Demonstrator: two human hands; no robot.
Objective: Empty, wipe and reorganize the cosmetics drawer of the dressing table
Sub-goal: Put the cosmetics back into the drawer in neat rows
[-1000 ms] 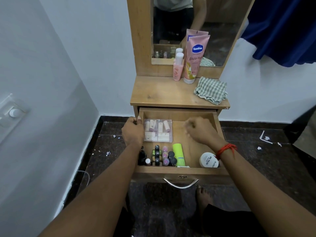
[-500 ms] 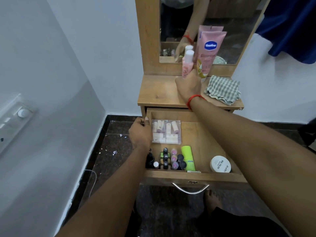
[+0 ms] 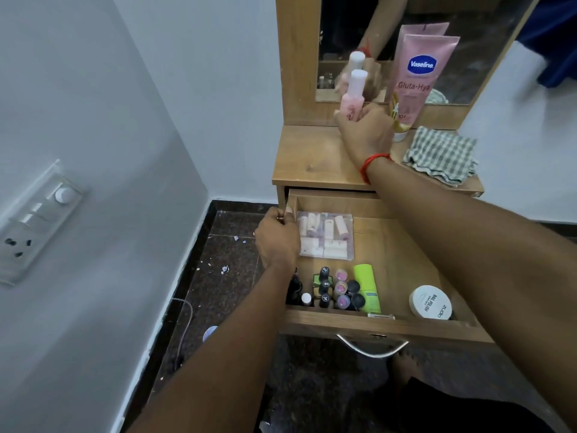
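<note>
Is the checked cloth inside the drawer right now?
No, the checked cloth lies on the tabletop, to the right of the Vaseline tube.

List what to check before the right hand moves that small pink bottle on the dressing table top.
1. Grip: right hand holds the small pink bottle round its lower part. Ok.
2. Cap: white cap sits on the bottle. Ok.
3. Clearance: Vaseline tube stands right beside the hand; whether they touch, cannot tell.
4. Drawer steady: left hand grips the open drawer at its left wall. Ok.
5. Drawer emptied: clear box, nail polish bottles, green tube and white jar lie inside. Not ok.
6. Wipe cloth: checked cloth lies on the tabletop. Ok.
</note>
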